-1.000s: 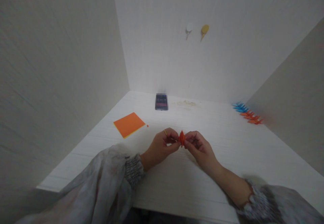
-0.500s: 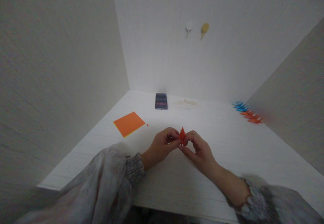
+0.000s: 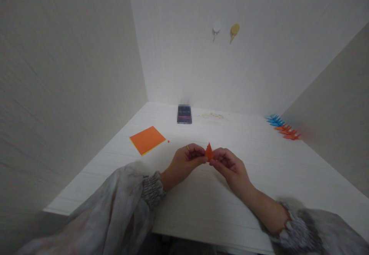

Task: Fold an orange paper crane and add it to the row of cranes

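A small folded piece of red-orange paper (image 3: pixel 208 152) stands point up between my two hands, just above the white table (image 3: pixel 259 159). My left hand (image 3: pixel 184 163), with a ring on one finger, pinches its left side. My right hand (image 3: pixel 229 166) pinches its right side with thumb and fingertips. Both hands are closed on the paper, and the lower part of the fold is hidden by my fingers.
A stack of orange paper squares (image 3: pixel 147 139) lies at the left, with a tiny orange scrap (image 3: pixel 168 141) beside it. A dark small box (image 3: pixel 184 114) stands near the back wall. Several blue and orange folded figures (image 3: pixel 284 128) line the right wall. Two hooks (image 3: pixel 226 31) hang above.
Both hands have risen slightly with the folded paper; my right fingers shifted from curling over it back to a pinch on its right side.
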Action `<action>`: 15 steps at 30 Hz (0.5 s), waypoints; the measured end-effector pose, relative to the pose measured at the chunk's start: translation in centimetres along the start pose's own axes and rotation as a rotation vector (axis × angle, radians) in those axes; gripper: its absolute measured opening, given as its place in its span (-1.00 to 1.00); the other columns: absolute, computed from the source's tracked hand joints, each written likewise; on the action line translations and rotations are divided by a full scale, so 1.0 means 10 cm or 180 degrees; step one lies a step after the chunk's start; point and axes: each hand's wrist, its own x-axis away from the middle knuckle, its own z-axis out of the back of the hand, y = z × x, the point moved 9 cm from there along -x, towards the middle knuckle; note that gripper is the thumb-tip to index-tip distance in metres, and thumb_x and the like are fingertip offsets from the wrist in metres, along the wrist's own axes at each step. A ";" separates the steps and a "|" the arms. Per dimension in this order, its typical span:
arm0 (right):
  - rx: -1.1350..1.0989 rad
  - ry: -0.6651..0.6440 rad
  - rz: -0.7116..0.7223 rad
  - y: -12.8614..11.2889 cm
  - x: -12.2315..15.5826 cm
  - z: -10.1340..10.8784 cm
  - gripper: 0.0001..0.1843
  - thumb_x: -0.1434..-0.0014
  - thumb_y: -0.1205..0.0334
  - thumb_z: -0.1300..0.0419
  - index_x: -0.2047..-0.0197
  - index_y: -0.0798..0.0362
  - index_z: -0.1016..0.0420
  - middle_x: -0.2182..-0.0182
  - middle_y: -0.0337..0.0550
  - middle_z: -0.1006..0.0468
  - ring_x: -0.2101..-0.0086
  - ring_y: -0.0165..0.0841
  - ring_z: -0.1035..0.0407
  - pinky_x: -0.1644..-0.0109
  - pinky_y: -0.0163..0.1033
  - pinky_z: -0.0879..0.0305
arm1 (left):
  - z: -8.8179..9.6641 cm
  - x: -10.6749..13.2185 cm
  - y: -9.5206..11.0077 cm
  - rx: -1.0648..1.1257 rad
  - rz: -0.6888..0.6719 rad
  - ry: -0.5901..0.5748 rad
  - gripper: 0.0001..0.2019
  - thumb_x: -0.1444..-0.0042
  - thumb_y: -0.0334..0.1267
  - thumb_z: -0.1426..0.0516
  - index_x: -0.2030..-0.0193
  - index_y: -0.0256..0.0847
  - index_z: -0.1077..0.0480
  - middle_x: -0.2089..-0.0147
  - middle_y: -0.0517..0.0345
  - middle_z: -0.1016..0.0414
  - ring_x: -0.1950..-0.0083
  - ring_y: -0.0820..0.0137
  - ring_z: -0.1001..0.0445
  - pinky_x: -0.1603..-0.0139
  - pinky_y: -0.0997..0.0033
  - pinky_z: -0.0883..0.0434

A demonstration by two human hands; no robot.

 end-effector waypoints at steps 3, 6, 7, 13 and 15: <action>-0.0203 0.0115 -0.0081 0.04 0.00 0.02 -0.84 0.01 0.26 -0.21 0.32 0.01 -0.31 0.46 -0.26 -0.36 0.42 -0.44 -0.27 0.36 -0.32 -0.25 | 0.00 -0.01 0.00 0.0098 -0.0036 0.0021 -0.78 0.19 -0.35 -0.25 0.38 -0.30 -0.32 0.40 0.19 -0.45 0.38 0.50 -0.42 0.30 0.43 -0.37; -0.0258 0.0088 -0.0022 0.03 0.01 0.02 -0.83 -0.01 0.26 -0.20 0.29 0.00 -0.30 0.46 -0.26 -0.37 0.42 -0.43 -0.28 0.35 -0.30 -0.25 | -0.01 -0.01 0.02 0.0130 -0.0130 0.0014 -0.78 0.19 -0.36 -0.25 0.39 -0.29 -0.31 0.41 0.22 -0.44 0.41 0.53 -0.41 0.34 0.47 -0.37; -0.0263 0.0071 0.0000 0.03 0.01 0.01 -0.83 -0.02 0.26 -0.20 0.28 -0.01 -0.30 0.46 -0.25 -0.37 0.42 -0.43 -0.28 0.35 -0.29 -0.26 | -0.01 -0.01 0.03 0.0103 -0.0141 0.0014 -0.79 0.19 -0.36 -0.24 0.39 -0.29 -0.31 0.41 0.22 -0.44 0.41 0.53 -0.41 0.35 0.48 -0.38; -0.0244 -0.0060 0.0046 0.03 0.00 -0.01 -0.85 -0.05 0.27 -0.17 0.26 -0.01 -0.29 0.44 -0.26 -0.38 0.42 -0.44 -0.30 0.34 -0.28 -0.27 | 0.00 0.01 0.05 -0.0236 -0.0076 -0.0022 -0.80 0.11 -0.36 -0.20 0.34 -0.28 -0.27 0.46 0.23 -0.40 0.46 0.56 -0.39 0.41 0.52 -0.37; -0.0244 -0.0122 0.0060 0.03 0.00 -0.03 -0.86 -0.07 0.27 -0.15 0.25 -0.02 -0.30 0.43 -0.26 -0.39 0.42 -0.44 -0.30 0.33 -0.29 -0.27 | 0.00 0.01 0.11 -0.0365 -0.0254 -0.0022 -0.83 0.10 -0.36 -0.19 0.35 -0.28 -0.29 0.41 0.22 -0.36 0.44 0.56 -0.37 0.44 0.54 -0.37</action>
